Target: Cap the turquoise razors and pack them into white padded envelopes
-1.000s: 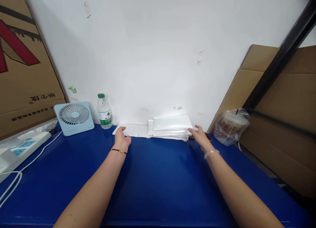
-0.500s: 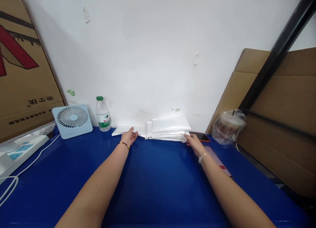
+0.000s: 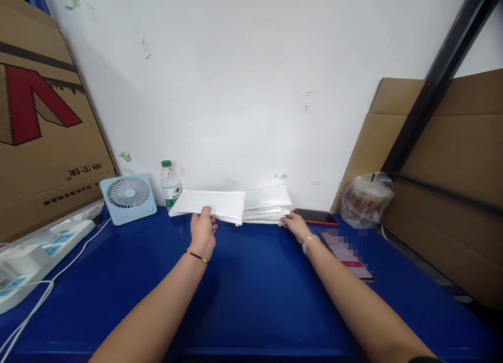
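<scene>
My left hand (image 3: 203,229) is closed on the near edge of a white padded mailer (image 3: 214,203), thumb on top and fingers underneath. The mailer is raised off the table and tilted, its right end against a stack of similar white mailers (image 3: 267,203) by the wall. At the right end of that stack, my right hand (image 3: 296,227) pinches the edges of the lower mailers between thumb and fingers. Its fingertips are partly hidden by the stack.
A light blue fan (image 3: 129,198) and a green-capped water bottle (image 3: 170,182) stand at the back left, near a white power strip (image 3: 55,253) with cables. To the right lie two phones (image 3: 316,217), a bagged drink cup (image 3: 365,198) and cardboard (image 3: 451,195).
My left hand has lifted the left mailer, which now shows its broad face and covers part of the bottle. My right hand stays at the stack's right end. The view has shifted slightly.
</scene>
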Motion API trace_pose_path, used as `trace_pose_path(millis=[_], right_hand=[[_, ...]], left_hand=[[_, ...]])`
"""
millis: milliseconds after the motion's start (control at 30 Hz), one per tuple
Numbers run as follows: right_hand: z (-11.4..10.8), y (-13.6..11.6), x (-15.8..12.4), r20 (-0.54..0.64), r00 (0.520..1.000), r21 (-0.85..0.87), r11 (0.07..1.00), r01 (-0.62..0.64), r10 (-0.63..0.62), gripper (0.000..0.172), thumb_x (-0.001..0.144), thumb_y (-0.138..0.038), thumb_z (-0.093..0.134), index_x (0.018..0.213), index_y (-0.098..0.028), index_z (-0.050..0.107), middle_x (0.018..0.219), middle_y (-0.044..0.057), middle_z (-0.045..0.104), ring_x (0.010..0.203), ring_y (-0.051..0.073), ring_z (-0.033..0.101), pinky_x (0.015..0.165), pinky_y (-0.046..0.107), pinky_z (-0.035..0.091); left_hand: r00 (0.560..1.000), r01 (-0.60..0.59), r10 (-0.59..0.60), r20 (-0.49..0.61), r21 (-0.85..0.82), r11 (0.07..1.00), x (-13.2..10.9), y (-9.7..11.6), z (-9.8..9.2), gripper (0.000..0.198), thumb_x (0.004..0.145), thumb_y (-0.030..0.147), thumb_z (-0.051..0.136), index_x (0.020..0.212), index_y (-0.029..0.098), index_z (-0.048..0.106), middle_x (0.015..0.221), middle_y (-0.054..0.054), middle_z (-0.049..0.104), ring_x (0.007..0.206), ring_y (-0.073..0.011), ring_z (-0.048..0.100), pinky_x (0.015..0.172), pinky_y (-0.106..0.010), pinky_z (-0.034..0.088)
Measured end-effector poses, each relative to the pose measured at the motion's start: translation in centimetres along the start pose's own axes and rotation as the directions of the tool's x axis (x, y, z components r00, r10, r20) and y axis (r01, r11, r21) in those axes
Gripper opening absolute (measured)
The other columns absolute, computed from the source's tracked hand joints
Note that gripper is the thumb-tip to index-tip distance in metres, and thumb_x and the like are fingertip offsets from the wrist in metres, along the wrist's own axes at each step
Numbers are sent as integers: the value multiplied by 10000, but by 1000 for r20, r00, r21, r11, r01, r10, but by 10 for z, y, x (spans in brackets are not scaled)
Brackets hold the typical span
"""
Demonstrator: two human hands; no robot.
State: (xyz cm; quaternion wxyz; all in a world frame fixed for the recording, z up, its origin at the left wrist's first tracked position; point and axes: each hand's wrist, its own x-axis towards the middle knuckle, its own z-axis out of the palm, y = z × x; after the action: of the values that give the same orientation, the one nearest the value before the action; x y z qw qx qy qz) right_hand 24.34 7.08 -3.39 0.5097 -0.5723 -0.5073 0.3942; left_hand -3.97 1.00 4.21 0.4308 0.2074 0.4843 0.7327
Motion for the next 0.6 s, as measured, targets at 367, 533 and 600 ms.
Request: trace_pose_path(millis=[367, 533, 600], right_hand=[[63, -34, -16, 112, 993, 103, 994, 36, -47, 274, 604, -162, 650, 877, -173, 676, 858, 30, 710, 824, 192, 623, 745, 288, 471], [25, -59, -47, 160, 985, 457, 889, -13, -68, 363, 803, -402, 495, 1071, -187, 613, 1009, 68, 680, 920, 204, 623, 769, 301, 485], [16, -64, -65, 367, 924, 591, 794, -145, -104, 363, 812, -423, 524, 1053, -167, 614, 1008, 90, 680, 896, 217, 639, 767, 329, 498]], left_hand=[[969, 29, -17, 245, -44, 999, -41, -10, 5, 282, 639, 286, 666, 818, 190, 471, 620, 68, 478, 479, -48, 424, 395, -158, 281], [923, 92, -63, 379, -59, 994, -49, -30, 10, 334, 649, 330, 707, 852, 189, 483, 660, 63, 480, 500, -44, 431, 407, -157, 283], [909, 104, -72, 411, -54, 993, -53, -39, 14, 328, 659, 332, 708, 865, 193, 494, 681, 59, 494, 506, -46, 436, 412, -160, 290]])
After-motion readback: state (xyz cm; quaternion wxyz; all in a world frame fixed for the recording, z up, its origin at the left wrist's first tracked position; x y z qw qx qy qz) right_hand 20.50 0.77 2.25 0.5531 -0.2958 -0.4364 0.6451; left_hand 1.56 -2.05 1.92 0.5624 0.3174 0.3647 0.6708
